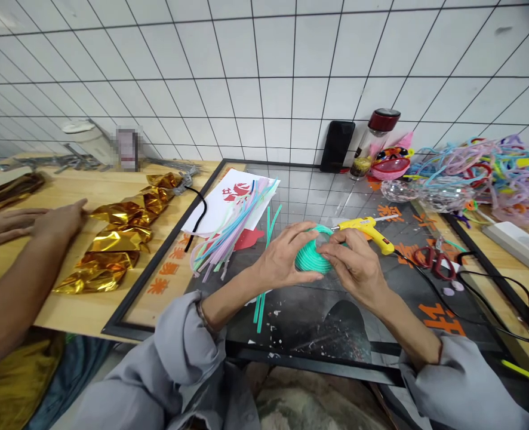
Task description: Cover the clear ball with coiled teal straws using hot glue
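My left hand (282, 258) is wrapped around a ball (310, 261) coiled with teal pipe cleaner, held above the dark glass tabletop. A greyish clear patch shows in the top of the ball, between the hands. The fingers of my right hand (358, 263) are pinched together against the ball's right edge beside that patch; what lies between the fingertips is hidden. Just behind my right hand lies a yellow glue gun (366, 229). Loose teal pipe cleaners (260, 307) lie under my left wrist, and a pastel pipe cleaner bundle (224, 236) lies to the left.
White paper (208, 200) lies under the bundle. Red-handled scissors (435, 263), a power strip (522, 248) and black cords are at right. A phone (337, 146), a bottle (372, 143) and tangled pipe cleaners (492, 170) line the back. A co-worker's hands (58, 221) rest near gold foil (121, 239).
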The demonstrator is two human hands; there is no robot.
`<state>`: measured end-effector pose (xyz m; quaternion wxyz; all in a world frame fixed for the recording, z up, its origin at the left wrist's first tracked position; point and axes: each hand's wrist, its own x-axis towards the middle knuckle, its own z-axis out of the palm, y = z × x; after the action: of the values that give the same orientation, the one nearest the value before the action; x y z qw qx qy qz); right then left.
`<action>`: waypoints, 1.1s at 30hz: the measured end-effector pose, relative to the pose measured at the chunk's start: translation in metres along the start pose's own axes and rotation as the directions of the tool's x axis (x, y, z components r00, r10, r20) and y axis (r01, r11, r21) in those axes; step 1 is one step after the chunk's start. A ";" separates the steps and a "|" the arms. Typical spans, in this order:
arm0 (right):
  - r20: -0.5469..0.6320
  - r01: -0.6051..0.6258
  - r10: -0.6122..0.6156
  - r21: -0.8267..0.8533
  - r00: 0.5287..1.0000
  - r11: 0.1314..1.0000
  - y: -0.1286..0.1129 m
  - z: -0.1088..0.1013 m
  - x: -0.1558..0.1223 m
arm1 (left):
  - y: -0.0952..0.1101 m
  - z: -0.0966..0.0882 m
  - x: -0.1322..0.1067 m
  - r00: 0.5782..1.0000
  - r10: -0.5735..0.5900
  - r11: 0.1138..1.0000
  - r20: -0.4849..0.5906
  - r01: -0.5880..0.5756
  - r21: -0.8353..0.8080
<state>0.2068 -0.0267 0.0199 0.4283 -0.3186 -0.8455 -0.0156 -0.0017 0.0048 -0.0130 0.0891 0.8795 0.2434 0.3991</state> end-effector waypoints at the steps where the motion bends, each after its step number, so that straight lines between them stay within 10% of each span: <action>1: -0.004 -0.004 0.004 0.005 1.000 1.000 0.000 0.000 0.000 | -0.001 0.001 0.000 1.000 0.015 1.000 -0.006 -0.015 0.011; 13: -0.127 -0.198 0.207 0.077 0.970 0.977 0.003 -0.016 -0.001 | 0.001 -0.001 0.001 0.997 -0.082 0.995 0.005 0.083 -0.064; 18: -0.124 -0.552 0.552 -0.390 0.825 0.737 0.053 -0.031 -0.010 | -0.003 0.001 0.002 0.990 -0.140 0.982 -0.018 0.136 -0.131; 23: 0.102 -0.452 0.796 -0.777 0.597 0.439 0.069 -0.027 -0.015 | -0.004 0.004 0.001 0.982 -0.183 0.973 -0.039 0.176 -0.150; 30: 0.010 -0.401 0.591 -0.725 0.807 0.560 0.052 -0.029 -0.006 | -0.004 0.002 0.005 0.970 -0.240 0.951 -0.042 0.226 -0.212; 33: 0.035 -0.392 0.656 -0.778 0.754 0.492 0.050 -0.031 -0.005 | -0.004 -0.001 0.007 0.955 -0.296 0.929 -0.016 0.285 -0.235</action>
<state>0.2591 0.0010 0.0235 0.1006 -0.7046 -0.6829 -0.1647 0.0002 0.0121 -0.0092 0.2420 0.8071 0.3251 0.4293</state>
